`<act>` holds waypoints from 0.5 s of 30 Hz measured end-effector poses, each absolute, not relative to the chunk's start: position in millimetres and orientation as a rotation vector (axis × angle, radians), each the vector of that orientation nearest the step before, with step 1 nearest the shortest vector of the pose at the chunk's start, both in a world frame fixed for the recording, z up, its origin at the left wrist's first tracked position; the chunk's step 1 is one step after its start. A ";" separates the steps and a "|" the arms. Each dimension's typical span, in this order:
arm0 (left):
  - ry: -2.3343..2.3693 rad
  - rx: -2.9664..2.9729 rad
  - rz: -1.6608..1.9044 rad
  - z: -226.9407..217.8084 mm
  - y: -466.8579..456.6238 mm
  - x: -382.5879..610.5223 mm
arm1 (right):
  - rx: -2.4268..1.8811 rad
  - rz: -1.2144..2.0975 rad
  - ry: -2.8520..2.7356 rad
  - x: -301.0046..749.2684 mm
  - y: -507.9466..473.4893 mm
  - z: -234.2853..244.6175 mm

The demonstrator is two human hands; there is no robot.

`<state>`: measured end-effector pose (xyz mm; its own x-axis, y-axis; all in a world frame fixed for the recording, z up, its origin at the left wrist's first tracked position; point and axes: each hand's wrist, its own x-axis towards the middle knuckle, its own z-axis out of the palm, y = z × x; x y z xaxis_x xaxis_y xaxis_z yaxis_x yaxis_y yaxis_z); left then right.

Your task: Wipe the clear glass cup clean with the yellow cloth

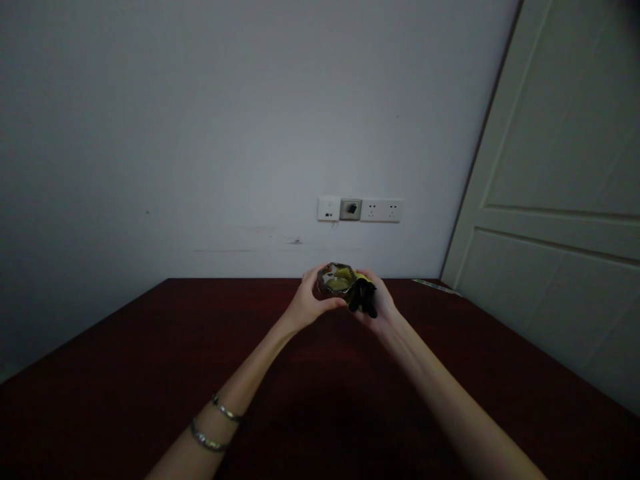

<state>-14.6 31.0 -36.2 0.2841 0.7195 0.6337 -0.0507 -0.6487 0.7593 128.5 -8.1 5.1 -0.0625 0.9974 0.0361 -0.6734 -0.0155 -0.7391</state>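
My left hand (306,303) is wrapped round a clear, faceted glass cup (334,283), its thumb along the near side and its fingers behind. The cup's open top faces me, and a yellowish tint shows through its wall. Close against its right side, my right hand (384,303) grips a small black and yellow object (364,297) with dark rounded lobes; its exact kind I cannot make out. Both things are held together above the far part of the table, and the right fingers are partly hidden behind them.
A dark red tabletop (300,400) reaches to a pale wall (250,133). Wall sockets (381,211) and a grey switch plate (351,209) sit behind my hands. At the right stands a panelled door (565,167). A thin patterned strip (436,287) lies near the table's far right corner.
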 end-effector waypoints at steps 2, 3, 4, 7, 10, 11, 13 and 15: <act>0.604 1.844 1.400 -37.8 31.6 -14.5 | -0.604 1.538 -0.680 127.3 -10.5 7.3; 0.605 1.830 1.395 -38.2 31.7 -14.4 | -0.600 1.545 -0.674 126.4 -11.7 8.2; 0.606 1.816 1.395 -38.4 31.8 -14.4 | -0.596 1.551 -0.669 125.5 -12.8 8.7; 0.621 1.798 1.404 -37.0 32.2 -15.2 | -0.587 1.564 -0.669 123.8 -14.3 8.7; 0.665 1.854 1.402 -33.5 32.5 -16.6 | -0.568 1.572 -0.685 124.7 -12.0 6.4; 0.685 1.885 1.411 -32.3 32.4 -17.0 | -0.556 1.574 -0.693 125.2 -10.6 5.2; 0.716 1.948 1.438 -30.5 32.4 -17.9 | -0.524 1.574 -0.713 126.2 -7.5 2.8; 0.713 1.999 1.455 -29.8 32.7 -18.8 | -0.477 1.566 -0.735 126.7 -4.9 0.6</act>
